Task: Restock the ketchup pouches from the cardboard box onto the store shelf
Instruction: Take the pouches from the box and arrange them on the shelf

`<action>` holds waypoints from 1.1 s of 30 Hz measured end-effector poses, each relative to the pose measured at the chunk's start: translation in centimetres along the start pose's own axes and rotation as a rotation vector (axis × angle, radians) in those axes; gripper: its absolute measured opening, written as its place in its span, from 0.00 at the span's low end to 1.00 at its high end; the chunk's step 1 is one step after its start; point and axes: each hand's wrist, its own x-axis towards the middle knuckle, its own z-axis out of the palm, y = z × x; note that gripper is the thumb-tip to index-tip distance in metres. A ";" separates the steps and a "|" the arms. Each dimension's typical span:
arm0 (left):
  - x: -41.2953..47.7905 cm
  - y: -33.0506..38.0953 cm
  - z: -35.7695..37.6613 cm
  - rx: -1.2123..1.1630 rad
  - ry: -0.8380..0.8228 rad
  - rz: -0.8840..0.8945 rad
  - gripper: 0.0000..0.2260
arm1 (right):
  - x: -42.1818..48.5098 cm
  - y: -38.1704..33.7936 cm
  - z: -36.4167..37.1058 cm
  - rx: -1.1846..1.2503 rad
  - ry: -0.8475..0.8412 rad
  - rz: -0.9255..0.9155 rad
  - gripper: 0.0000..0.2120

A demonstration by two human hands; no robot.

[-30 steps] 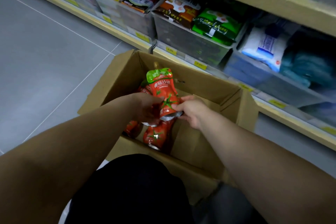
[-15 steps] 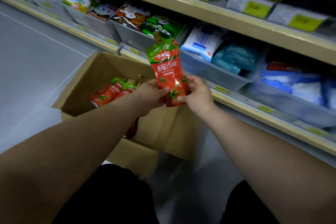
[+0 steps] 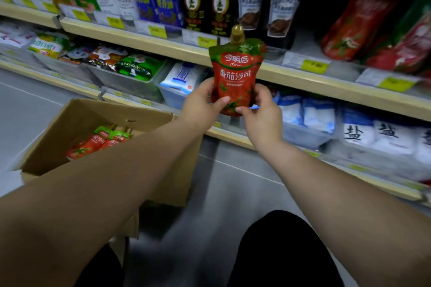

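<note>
A red and green ketchup pouch (image 3: 235, 70) with a gold cap stands upright in the air in front of the middle shelf (image 3: 303, 81). My left hand (image 3: 201, 102) pinches its lower left edge and my right hand (image 3: 261, 112) grips its lower right corner. The open cardboard box (image 3: 58, 137) sits on the floor at the lower left, with several more ketchup pouches (image 3: 98, 142) lying inside. At the upper right of the shelf lean other red ketchup pouches (image 3: 363, 21).
Dark sauce bottles (image 3: 219, 0) stand in a row on the middle shelf behind yellow price tags. The bottom shelf holds clear bins of white salt bags (image 3: 377, 133) and seasoning packets (image 3: 130, 65). Grey tiled floor lies left of the box; my dark-clothed knees are at the bottom.
Both hands have lifted the pouch out of the box, up and to the right, to the height of the middle shelf. The view has swung up toward the shelves.
</note>
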 end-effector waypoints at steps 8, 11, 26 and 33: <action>3.4 6.0 7.1 0.236 0.103 0.295 0.20 | 4.2 0.7 -9.5 -0.072 0.248 -0.095 0.22; 4.6 8.3 9.5 0.210 0.100 0.401 0.15 | 6.2 1.1 -12.1 -0.136 0.290 -0.104 0.22; 11.1 10.2 16.4 0.322 -0.032 0.465 0.14 | 10.9 4.9 -16.0 -0.332 0.443 -0.084 0.13; 12.5 10.1 17.0 0.322 0.072 0.296 0.13 | 11.4 4.8 -15.2 -0.376 0.533 -0.099 0.10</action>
